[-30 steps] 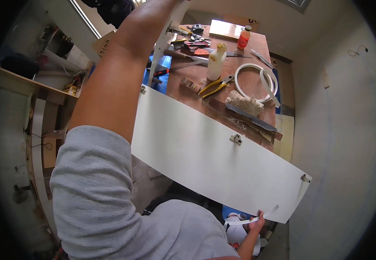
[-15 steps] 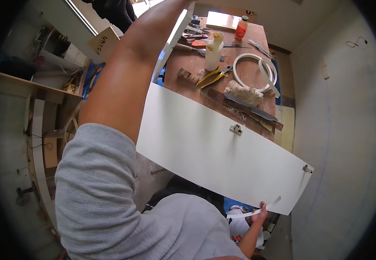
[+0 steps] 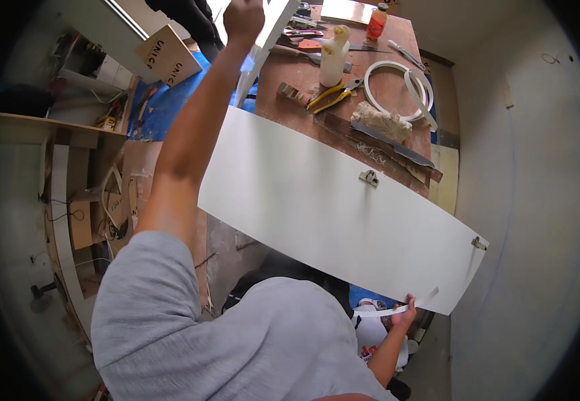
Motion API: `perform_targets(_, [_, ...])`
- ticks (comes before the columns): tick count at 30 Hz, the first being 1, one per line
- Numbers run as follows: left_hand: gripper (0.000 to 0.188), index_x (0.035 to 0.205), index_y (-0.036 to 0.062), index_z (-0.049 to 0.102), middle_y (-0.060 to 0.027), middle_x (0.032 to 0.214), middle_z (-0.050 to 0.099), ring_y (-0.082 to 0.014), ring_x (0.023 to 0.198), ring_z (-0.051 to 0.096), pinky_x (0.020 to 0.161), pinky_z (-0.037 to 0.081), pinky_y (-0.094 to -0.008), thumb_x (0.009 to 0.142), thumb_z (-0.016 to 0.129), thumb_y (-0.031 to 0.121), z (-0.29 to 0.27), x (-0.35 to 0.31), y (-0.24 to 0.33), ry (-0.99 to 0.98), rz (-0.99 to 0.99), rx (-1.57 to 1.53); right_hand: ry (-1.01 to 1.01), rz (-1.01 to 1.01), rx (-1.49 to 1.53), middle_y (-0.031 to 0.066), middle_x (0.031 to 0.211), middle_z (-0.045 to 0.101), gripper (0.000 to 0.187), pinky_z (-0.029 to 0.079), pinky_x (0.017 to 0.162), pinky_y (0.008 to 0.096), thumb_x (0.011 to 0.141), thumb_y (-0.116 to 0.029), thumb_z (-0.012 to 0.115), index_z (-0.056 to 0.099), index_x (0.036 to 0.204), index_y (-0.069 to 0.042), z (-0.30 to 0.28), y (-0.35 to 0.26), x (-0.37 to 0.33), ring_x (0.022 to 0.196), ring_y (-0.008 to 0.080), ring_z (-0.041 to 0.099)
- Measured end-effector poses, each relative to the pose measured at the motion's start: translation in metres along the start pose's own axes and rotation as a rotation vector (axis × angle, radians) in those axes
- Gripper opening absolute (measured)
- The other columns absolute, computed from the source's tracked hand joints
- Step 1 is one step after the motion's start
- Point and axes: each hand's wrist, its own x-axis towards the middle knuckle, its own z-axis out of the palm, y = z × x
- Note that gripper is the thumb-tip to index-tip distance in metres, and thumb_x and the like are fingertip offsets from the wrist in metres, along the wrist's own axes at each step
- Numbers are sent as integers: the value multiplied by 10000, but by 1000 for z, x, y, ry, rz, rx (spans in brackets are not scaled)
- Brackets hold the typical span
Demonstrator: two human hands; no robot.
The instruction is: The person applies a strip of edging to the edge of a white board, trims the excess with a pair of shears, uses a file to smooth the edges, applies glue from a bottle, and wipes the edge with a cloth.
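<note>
Now a thin white flexible strip (image 3: 382,313) is pinched by the right hand (image 3: 403,317), seemingly not yet fixed to the flat white rectangular panel (image 3: 317,200) just ahead of it, while what's held by the curled left hand (image 3: 243,23) cannot be told

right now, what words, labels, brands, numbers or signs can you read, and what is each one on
Brown cardboard, upper left: dark capital letters, printed twice; readable, but I won't copy them out.
Red-labelled bottle: label too small to read.
Red-and-white item, below the right hand: any print too small to read.
White strip in that hand: none visible.
White board: none visible.
</note>
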Motion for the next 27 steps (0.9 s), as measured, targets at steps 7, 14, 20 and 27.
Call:
perform_targets(7, [137,930,39,712,-154,932,674,-371,878,664,767,520,-454,947,668,168,22,-288,77,-503,192,-451,43,-218,425,96,1369,564,444,353,1127,534,1031,-461,572,574,1323,-127,-43,-15,20,1298,320,491])
perform_targets(14, [504,1247,95,688,-138,1320,618,-356,1282,530,1081,393,-516,977,598,511,43,-346,128,-597,524,42,-44,-181,447,115,1455,555,425,320,1180,605,1052,-437,533,583,1345,-134,-50,-30,41,1368,358,480])
perform_targets(20, [612,1124,41,684,-171,1224,634,-344,1178,598,1003,458,-490,935,604,617,62,-307,150,-1098,369,88,-129,-129,499,123,1441,566,448,334,1189,577,1049,-425,542,582,1350,-95,-43,-39,45,1365,354,490])
perform_targets(27, [668,1164,44,642,-184,1174,670,-384,1112,627,955,490,-461,884,660,650,64,-303,157,-1166,263,133,-106,-66,492,153,1412,569,444,352,1178,596,1063,-384,520,562,1345,-44,-42,-52,53,1352,367,499])
